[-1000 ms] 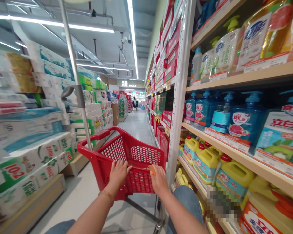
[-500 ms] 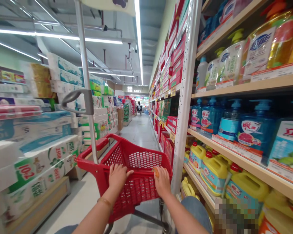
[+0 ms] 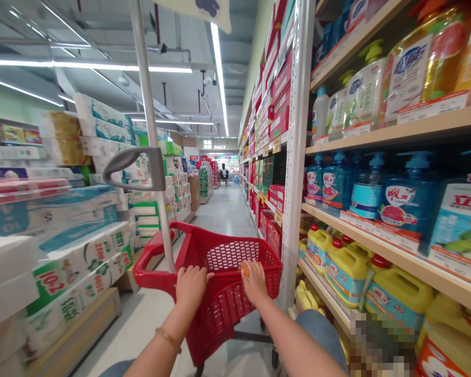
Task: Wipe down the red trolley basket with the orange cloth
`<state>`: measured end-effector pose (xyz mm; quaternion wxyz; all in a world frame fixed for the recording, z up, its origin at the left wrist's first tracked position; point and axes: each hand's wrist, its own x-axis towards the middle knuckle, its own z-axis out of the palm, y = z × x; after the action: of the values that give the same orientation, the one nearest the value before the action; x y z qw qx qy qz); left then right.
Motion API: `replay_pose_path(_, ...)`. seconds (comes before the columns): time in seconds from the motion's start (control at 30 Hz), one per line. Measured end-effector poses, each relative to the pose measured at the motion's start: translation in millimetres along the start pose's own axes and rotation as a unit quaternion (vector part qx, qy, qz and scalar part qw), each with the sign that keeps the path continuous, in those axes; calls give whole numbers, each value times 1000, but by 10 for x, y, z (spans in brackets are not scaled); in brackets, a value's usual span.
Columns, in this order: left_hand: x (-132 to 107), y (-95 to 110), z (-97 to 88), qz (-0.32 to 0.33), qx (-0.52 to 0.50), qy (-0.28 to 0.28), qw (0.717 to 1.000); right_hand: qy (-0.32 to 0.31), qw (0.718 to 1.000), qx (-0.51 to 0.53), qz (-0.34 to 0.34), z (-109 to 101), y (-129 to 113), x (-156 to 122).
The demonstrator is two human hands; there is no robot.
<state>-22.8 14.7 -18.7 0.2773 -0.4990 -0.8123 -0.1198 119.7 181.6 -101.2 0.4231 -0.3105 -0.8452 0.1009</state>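
Observation:
A small red plastic shopping cart stands in the aisle before me, turned slightly to the right. My left hand is closed over the cart's near rim, close to the foot of a pale upright pole. Farther right on the same rim rests my right hand, its fingers curled over the edge. Something small and orange shows at those fingers, too unclear to name. A grey loop handle is fixed to the pole. The visible part of the basket holds no goods.
Close on the right, shelves carry pump bottles and yellow jugs. Past a white post stand red boxes. Stacked tissue packs line the left. A person is far down the aisle.
The cart has swung clockwise, its pole and left side shifting right and its rim a little lower in view. Both hands keep their hold on the rim.

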Motion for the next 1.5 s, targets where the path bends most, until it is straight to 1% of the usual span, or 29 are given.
replay_pose_path(0.07, 9, 21, -38, 4, 0, -10, 1000, -15, 999, 5, 37, 22, -137, 22)
replay_pose_path(0.1, 12, 62, -50, 5, 0, -12, 1000, -27, 999, 18, 35, 48, -236, 20)
replay_pose_path(0.17, 13, 172, -81, 3, -4, -13, 1000, -43, 998, 50, -7, 100, -426, -3)
replay_pose_path(0.23, 8, 246, -153, 9, -22, 5, 1000, -49, 995, 75, -44, 116, -516, -31)
replay_pose_path(0.27, 4, 246, -208, 15, -37, 31, 999, -50, 994, 82, -54, 106, -511, -37)
replay_pose_path(0.3, 0, 214, -276, 16, -53, 75, 996, -50, 993, 86, -57, 85, -477, -35)
replay_pose_path(0.37, -6, 56, -430, -10, -72, 195, 978, -46, 994, 86, -49, 30, -363, -4)
replay_pose_path(0.4, -7, -58, -506, -49, -68, 261, 962, -43, 995, 84, -38, 5, -310, 22)
replay_pose_path(0.43, -6, -180, -573, -85, -61, 301, 948, -40, 996, 81, -23, -13, -274, 50)
replay_pose_path(0.47, -4, -297, -626, -116, -53, 304, 944, -37, 996, 79, -6, -22, -264, 77)
replay_pose_path(0.5, -3, -397, -663, -115, -41, 274, 954, -36, 996, 78, 11, -23, -283, 100)
replay_pose_path(0.53, -3, -469, -681, -80, -23, 210, 974, -37, 996, 79, 27, -14, -330, 114)
replay_pose_path(0.6, -12, -520, -677, -25, 21, 106, 994, -45, 994, 93, 41, 19, -483, 114)
replay_pose_path(0.63, -21, -503, -665, -9, 41, 76, 996, -50, 993, 104, 36, 38, -571, 100)
replay_pose_path(0.67, -34, -469, -655, -3, 57, 63, 996, -52, 992, 116, 26, 55, -655, 80)
replay_pose_path(0.73, -64, -386, -657, -7, 74, 62, 995, -49, 990, 129, 1, 70, -774, 32)
replay_pose_path(0.8, -94, -337, -701, 4, 72, 51, 996, -37, 991, 127, -17, 53, -798, -1)
replay_pose_path(0.87, -119, -353, -766, 39, 47, 25, 998, -27, 992, 121, -22, 11, -739, 0)
replay_pose_path(0.93, -135, -415, -813, 90, -4, 10, 996, -23, 993, 118, -13, -40, -651, 39)
replay_pose_path(1.0, -139, -472, -811, 124, -52, 28, 990, -27, 993, 117, 9, -92, -602, 100)
replay_pose_path(1.03, -137, -482, -790, 123, -61, 48, 989, -29, 992, 119, 23, -117, -607, 131)
replay_pose_path(1.1, -126, -449, -728, 85, -45, 97, 991, -36, 990, 136, 31, -171, -683, 177)
replay_pose_path(1.17, -117, -358, -673, 33, -13, 138, 990, -40, 983, 177, 0, -235, -814, 189)
replay_pose_path(1.23, -121, -264, -659, 12, 1, 154, 988, -40, 971, 231, -53, -313, -938, 171)
replay_pose_path(1.3, -134, -219, -689, 35, -11, 137, 990, -41, 956, 277, -92, -408, -997, 151)
replay_pose_path(1.37, -146, -241, -737, 74, -44, 100, 991, -57, 945, 302, -111, -518, -978, 153)
replay_pose_path(1.43, -147, -304, -771, 98, -79, 73, 989, -96, 939, 304, -127, -635, -924, 189)
replay_pose_path(1.5, -137, -363, -779, 94, -95, 73, 988, -155, 934, 283, -153, -738, -893, 251)
